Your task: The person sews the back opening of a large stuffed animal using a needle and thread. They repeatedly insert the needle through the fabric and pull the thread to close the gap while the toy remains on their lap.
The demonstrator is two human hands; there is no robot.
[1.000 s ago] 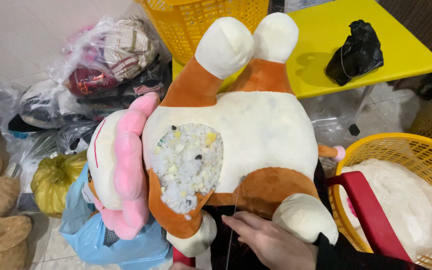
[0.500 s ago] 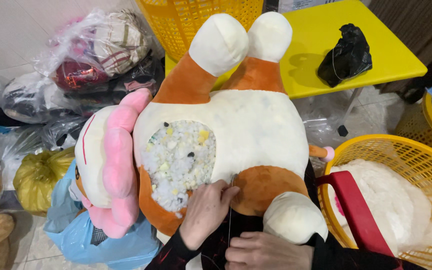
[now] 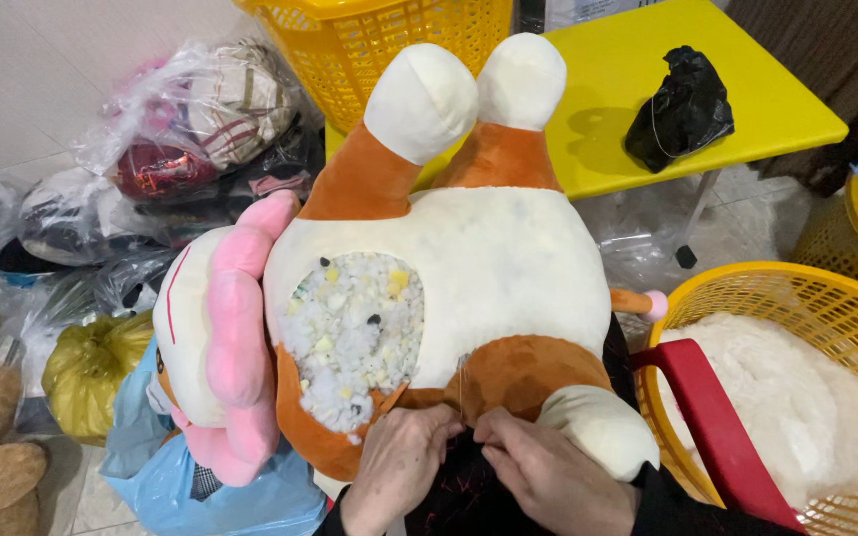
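A small toy-stuffing workshop, likely in a home: 2 yellow mesh baskets [image 3: 747,298] hold white filling, and clear plastic bags [image 3: 201,129] of fabric pile against the wall. A yellow bench [image 3: 628,109] stands on the tiled floor [image 3: 747,208].

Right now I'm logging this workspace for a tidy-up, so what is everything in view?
plush toy: one, cream and orange with a pink ruffle, centre, seam open
loose stuffing: white and yellow bits, in the toy's opening
table: one, yellow, top right
black bag: one, on the table
baskets: three, yellow, top, right and far right
white filling: in the right basket
red chair arm: one, beside that basket
clear bags: several, upper left, full of cloth
yellow bag: one, left
blue bag: one, lower left
left hand: at the seam's lower edge
right hand: beside it
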